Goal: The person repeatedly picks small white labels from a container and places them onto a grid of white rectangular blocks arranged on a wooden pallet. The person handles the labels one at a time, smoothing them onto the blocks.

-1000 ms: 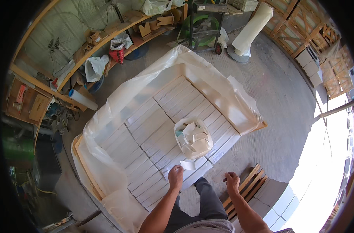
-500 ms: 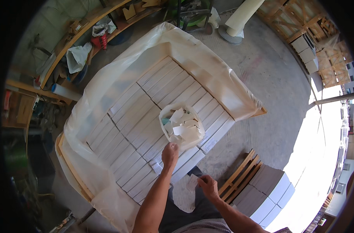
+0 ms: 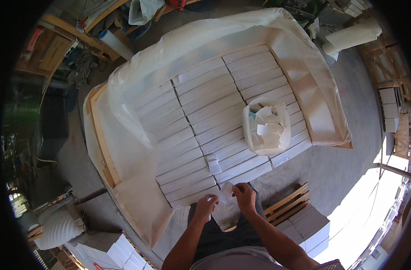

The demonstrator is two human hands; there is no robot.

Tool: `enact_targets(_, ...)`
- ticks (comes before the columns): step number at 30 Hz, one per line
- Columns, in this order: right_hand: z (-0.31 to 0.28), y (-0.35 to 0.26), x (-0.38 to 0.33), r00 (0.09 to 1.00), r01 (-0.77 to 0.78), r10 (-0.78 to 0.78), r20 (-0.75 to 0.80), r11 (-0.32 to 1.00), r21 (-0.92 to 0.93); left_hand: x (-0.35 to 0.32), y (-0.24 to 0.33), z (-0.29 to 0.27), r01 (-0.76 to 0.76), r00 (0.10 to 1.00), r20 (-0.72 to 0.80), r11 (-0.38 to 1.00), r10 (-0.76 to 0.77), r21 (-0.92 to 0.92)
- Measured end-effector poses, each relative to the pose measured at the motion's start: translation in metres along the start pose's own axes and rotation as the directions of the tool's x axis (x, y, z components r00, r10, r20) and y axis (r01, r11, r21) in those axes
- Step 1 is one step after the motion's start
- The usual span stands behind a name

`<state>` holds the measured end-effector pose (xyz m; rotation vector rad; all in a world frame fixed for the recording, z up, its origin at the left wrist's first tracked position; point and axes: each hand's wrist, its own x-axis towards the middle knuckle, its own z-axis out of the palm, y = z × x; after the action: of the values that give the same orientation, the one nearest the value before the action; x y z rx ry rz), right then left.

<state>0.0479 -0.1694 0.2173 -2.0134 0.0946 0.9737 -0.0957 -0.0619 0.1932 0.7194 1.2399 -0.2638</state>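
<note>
My left hand [image 3: 205, 207] and my right hand [image 3: 244, 198] are close together just past the near edge of a layer of long white boxes [image 3: 201, 112]. Both pinch a small white paper slip [image 3: 225, 194] between them. Another small white slip [image 3: 213, 165] lies on a box just beyond my hands. Farther right, a clear plastic bag [image 3: 266, 127] full of white paper scraps stands on the boxes.
A translucent plastic sheet [image 3: 133, 108] lines the wooden frame [image 3: 99, 135] around the boxes. A wooden pallet with white boxes [image 3: 300, 213] sits at my right. More white boxes [image 3: 111, 249] and a white ribbed vessel [image 3: 56, 229] stand lower left; cluttered benches run along the back left.
My left hand has drawn back from the boxes near the bag toward my body. My right hand has come up to meet it, and both now hold a paper slip.
</note>
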Motion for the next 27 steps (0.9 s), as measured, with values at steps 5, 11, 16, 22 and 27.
enact_targets(5, 0.067, 0.020, 0.011, 0.994, -0.068, 0.059, 0.095, 0.993, 0.092, 0.012, -0.011, -0.049, -0.028, 0.978, -0.207, 0.988, -0.005, -0.153)
enact_targets(11, 0.157, 0.043, 0.031, 0.824, -0.488, 0.369, 0.429, 0.848, 0.208, 0.066, -0.047, -0.150, -0.203, 0.835, -0.508, 0.977, 0.210, 0.071)
enact_targets(16, 0.229, 0.057, 0.046, 0.683, -0.647, 0.449, 0.577, 0.738, 0.192, 0.091, -0.020, -0.206, -0.056, 0.755, -0.580, 0.911, 0.307, 0.409)
enact_targets(22, 0.283, 0.079, 0.056, 0.638, -0.708, 0.433, 0.636, 0.654, 0.265, 0.075, 0.051, -0.185, -0.243, 0.762, -0.593, 0.964, 0.261, 0.112)
enact_targets(27, 0.294, 0.087, 0.056, 0.639, -0.721, 0.436, 0.634, 0.626, 0.297, 0.118, 0.032, -0.213, 0.017, 0.697, -0.613, 0.847, 0.371, 0.532)
